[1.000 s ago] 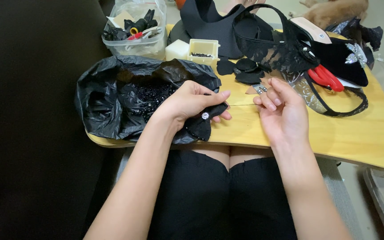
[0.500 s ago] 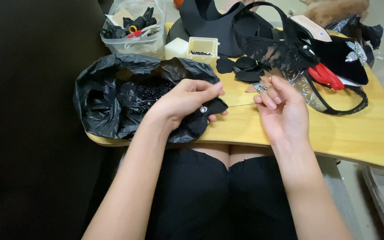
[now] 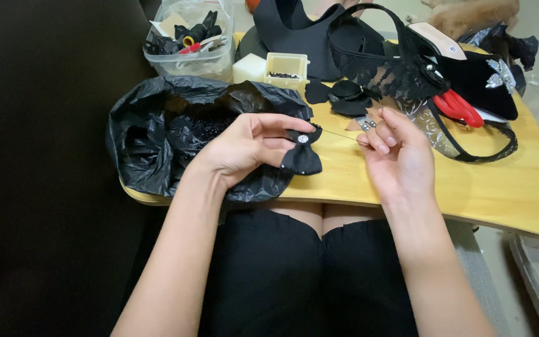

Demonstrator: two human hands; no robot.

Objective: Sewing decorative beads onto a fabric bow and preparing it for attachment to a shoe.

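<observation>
Between the left fingers (image 3: 282,134) sat a matt black cloth bow (image 3: 302,156) with a glinting stone. Behind them, a crinkled glossy plastic bag (image 3: 157,134). Under them, the bench (image 3: 500,187) was smooth pale wood.

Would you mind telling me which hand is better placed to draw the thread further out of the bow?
Probably the right hand: it pinches the thread's end, while the left hand holds the black bow.

- Bare table (image 3: 500,187) lies open at 4 o'clock of the right hand (image 3: 397,159).
- Black plastic bag (image 3: 157,134) blocks 9 o'clock.
- Red scissors (image 3: 460,107) and lace (image 3: 375,68) crowd 1 o'clock.
</observation>
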